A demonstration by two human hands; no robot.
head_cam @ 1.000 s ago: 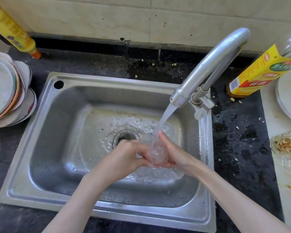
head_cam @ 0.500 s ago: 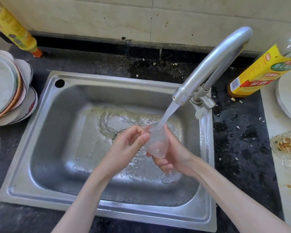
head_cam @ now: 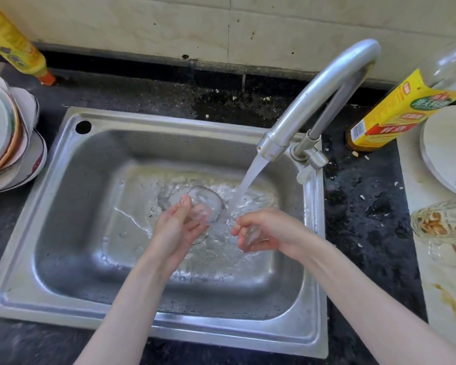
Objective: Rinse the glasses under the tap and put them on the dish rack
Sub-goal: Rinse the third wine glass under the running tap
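Note:
A clear stemmed glass (head_cam: 204, 204) lies tilted sideways over the steel sink (head_cam: 71, 299), its bowl pointing left and away. My left hand (head_cam: 178, 230) holds the bowl, thumb raised along its side and fingers curled beneath. My right hand (head_cam: 270, 230) pinches the foot and stem end of the same glass. The tap (head_cam: 313, 98) is running. Its stream (head_cam: 250, 177) falls between my hands, next to the bowl, and splashes on the sink floor.
A stack of plates (head_cam: 5, 135) stands left of the sink, with a yellow bottle (head_cam: 13, 40) behind it. On the right are a yellow-labelled bottle (head_cam: 395, 114), a white plate (head_cam: 448, 151) and a soiled glass (head_cam: 442, 222) on the pale counter.
The glass went from upright under the stream to lying sideways with its bowl to the left. My left hand moved onto the bowl, my right slid down to the foot.

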